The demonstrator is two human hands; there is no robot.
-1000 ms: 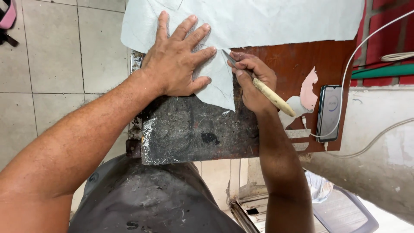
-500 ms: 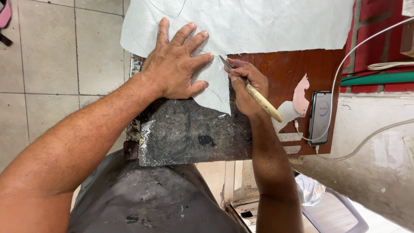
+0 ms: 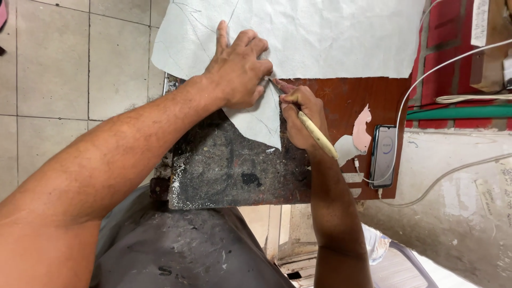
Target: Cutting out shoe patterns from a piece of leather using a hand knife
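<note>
**Hands at the pale sheet, blade at the cut line**

The left hand (image 3: 237,66) lies palm down, fingers spread and nearly flat, pressing on the large pale grey-white sheet of thin material (image 3: 320,37); it grips nothing. The left forearm runs from the lower left up across the frame to it.

The right hand (image 3: 300,114) is curled closed around a knife with a pale wooden handle (image 3: 318,135). The handle slants back toward the wrist, and the tip meets the sheet just beside the left fingertips. The blade itself is mostly hidden by the fingers. The right forearm rises almost straight from the bottom edge.

A pointed flap of the sheet (image 3: 261,120) hangs down between the two hands over a dark, scarred work slab (image 3: 224,170).

The slab rests on a reddish-brown table (image 3: 352,96). A dark phone (image 3: 384,154) lies at its right edge with a white cable (image 3: 426,74) attached, beside pale pink scraps (image 3: 362,128). Grey floor tiles (image 3: 64,69) show at left.
</note>
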